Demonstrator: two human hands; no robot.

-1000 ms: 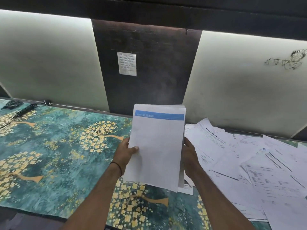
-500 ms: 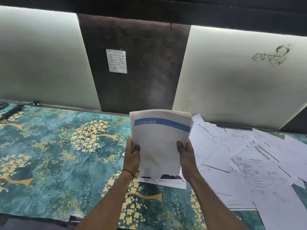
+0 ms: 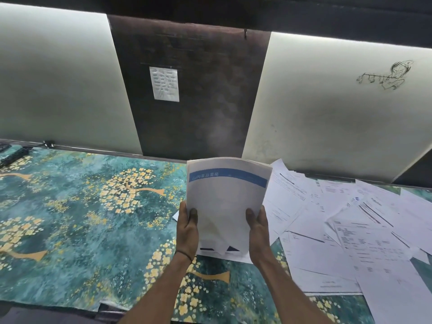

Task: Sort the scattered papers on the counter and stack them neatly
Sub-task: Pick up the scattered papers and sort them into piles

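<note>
The left hand (image 3: 187,228) and right hand (image 3: 257,230) grip opposite side edges of a small bundle of papers (image 3: 225,202), thumbs pressed on the front sheet; the bundle stands nearly upright, its lower edge over the worktop (image 3: 77,218), its top bowing slightly; a blue band crosses the front page; loose sheets (image 3: 350,232) lie overlapping and askew to the right. To square the bundle well, it seems best to loosen the grip a little and tap the bottom edge on the patterned cloth, so uneven corners drop level.
</note>
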